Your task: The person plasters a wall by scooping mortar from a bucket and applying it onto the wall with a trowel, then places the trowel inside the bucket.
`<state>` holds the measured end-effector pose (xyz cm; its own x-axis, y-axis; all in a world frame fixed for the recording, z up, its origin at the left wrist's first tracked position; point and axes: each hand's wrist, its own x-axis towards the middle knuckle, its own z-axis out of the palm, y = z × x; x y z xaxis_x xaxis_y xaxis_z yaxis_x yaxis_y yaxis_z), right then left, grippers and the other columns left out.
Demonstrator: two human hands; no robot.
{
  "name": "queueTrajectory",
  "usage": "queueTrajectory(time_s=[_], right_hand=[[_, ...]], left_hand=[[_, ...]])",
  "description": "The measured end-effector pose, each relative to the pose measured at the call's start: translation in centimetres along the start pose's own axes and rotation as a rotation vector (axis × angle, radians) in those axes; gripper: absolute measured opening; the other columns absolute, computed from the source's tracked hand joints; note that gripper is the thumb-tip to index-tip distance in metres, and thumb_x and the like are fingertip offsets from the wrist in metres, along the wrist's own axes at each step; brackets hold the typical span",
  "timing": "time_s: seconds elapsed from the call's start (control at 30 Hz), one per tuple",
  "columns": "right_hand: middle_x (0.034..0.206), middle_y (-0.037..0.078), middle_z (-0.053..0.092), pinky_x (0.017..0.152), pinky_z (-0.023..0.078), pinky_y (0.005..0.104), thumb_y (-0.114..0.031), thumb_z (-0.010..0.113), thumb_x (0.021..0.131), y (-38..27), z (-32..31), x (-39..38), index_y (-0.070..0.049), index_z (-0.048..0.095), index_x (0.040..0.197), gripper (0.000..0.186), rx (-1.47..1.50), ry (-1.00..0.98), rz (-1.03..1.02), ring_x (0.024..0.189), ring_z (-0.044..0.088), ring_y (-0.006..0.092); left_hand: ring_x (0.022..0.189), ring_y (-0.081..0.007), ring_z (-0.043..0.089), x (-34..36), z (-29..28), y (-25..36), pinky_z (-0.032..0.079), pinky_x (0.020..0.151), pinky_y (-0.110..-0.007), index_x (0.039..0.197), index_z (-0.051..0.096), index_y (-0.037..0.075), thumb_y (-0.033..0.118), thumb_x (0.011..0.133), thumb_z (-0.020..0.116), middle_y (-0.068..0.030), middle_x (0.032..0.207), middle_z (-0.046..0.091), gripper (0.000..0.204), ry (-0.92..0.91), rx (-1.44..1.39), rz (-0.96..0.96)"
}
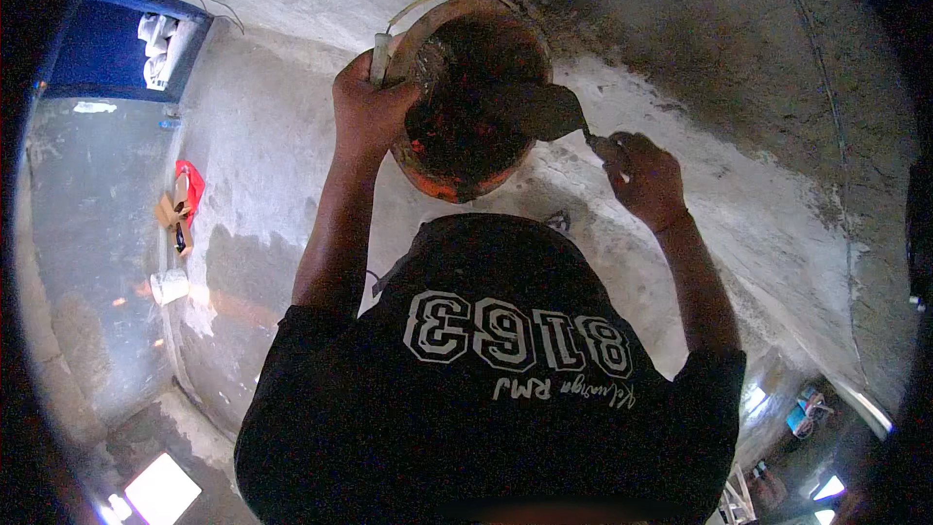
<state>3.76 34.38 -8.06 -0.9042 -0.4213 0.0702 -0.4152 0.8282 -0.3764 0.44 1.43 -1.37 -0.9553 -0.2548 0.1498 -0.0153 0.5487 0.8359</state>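
A round bucket (442,182) with orange showing on its lower side tilts in front of me, its mouth toward me. Dark, wet-looking material (466,87) lies inside; what it is I cannot make out. My left hand (374,112) is closed on the bucket's left rim, thumb inside, beside the white grip of the wire handle (428,2). In my right hand (641,178) is a trowel (546,113), gripped by its handle. Its dark blade reaches over the bucket's right rim into the mouth.
A rough, patchy plastered wall (700,29) rises close ahead and to the right, with a thin cable (821,49) along it. On the left are a white pail (170,287), a cardboard box (170,211) with a red cloth or bag (191,190), and a blue-framed opening (117,44).
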Motion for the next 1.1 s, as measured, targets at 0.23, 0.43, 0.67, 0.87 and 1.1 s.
queueTrajectory(time_s=[0.23,0.43,0.67,0.87,1.1], right_hand=[[0.084,0.008,0.055,0.06,0.052,0.0365,-0.012,0.053,0.08,-0.8,0.8,5.1,-0.017,0.057,0.101,0.023,-0.336,0.017,-0.047,0.077,0.059,0.024],[0.094,0.005,0.056,0.064,0.053,0.0346,-0.008,0.054,0.079,-1.2,1.4,7.8,-0.019,0.056,0.108,0.031,-0.433,-0.03,-0.12,0.085,0.057,0.0207],[0.1,0.015,0.055,0.063,0.053,0.0357,-0.007,0.053,0.075,-4.8,-0.2,10.6,-0.016,0.055,0.112,0.038,-0.526,0.222,-0.271,0.077,0.061,0.0274],[0.105,0.015,0.055,0.062,0.053,0.0365,-0.012,0.053,0.077,-4.2,0.5,13.6,-0.011,0.058,0.105,0.029,-0.516,0.078,-0.265,0.078,0.062,0.028],[0.097,0.013,0.058,0.063,0.055,0.0365,-0.012,0.052,0.079,-6.4,-0.9,14.3,-0.009,0.057,0.104,0.026,-0.695,0.105,-0.45,0.075,0.063,0.0276]], left_hand=[[0.06,-0.0163,0.055,-0.1,-0.8,-0.1,0.046,0.058,-0.032,0.078,0.058,0.002,0.016,0.068,0.069,-0.0073,0.067,0.061,0.02,0.009,0.032,0.076],[0.061,-0.0228,0.058,0.0,-1.2,-0.3,0.047,0.059,-0.034,0.082,0.059,0.001,0.018,0.071,0.069,-0.0126,0.07,0.062,0.023,0.046,0.101,0.148],[0.072,-0.0157,0.063,0.1,-1.7,1.1,0.05,0.068,-0.031,0.094,0.064,0.002,0.013,0.07,0.068,-0.0106,0.08,0.066,0.027,-0.06,0.159,0.135],[0.074,-0.0202,0.064,0.7,-1.8,1.1,0.05,0.07,-0.031,0.097,0.063,0.003,0.012,0.072,0.066,-0.0105,0.08,0.066,0.027,-0.112,0.048,0.24],[0.075,-0.0216,0.064,1.8,-1.5,-0.5,0.05,0.071,-0.032,0.095,0.063,0.002,0.01,0.068,0.065,-0.012,0.079,0.065,0.028,-0.184,-0.013,0.252]])
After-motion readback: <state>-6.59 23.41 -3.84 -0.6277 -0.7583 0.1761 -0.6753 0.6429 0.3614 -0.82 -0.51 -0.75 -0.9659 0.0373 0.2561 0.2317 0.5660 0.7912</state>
